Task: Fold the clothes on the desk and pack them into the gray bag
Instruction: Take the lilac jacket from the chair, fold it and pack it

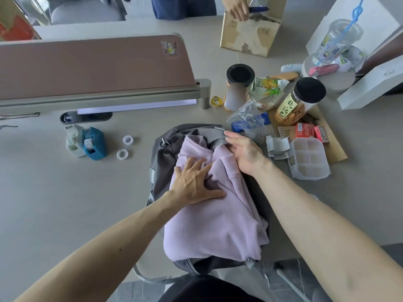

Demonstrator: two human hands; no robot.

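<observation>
A lilac fleece garment (216,223) lies bunched on top of the gray bag (162,168), which rests flat at the desk's near edge. The garment's far end is tucked under the bag's gray top flap (209,132). My left hand (194,182) lies flat on the fleece with fingers spread, pressing it down. At the bag's far right side my right hand (245,150) has its fingers extended along the flap's edge, touching both flap and fleece. Neither hand grips anything that I can see.
Left of the bag stand a blue tape dispenser (94,143) and two tape rolls (125,147). To the right lie a clear compartment box (309,158), snack jars (299,100), plastic bags and small boxes. A brown partition (93,66) runs behind. Another person's hand (237,7) rests on a cardboard box.
</observation>
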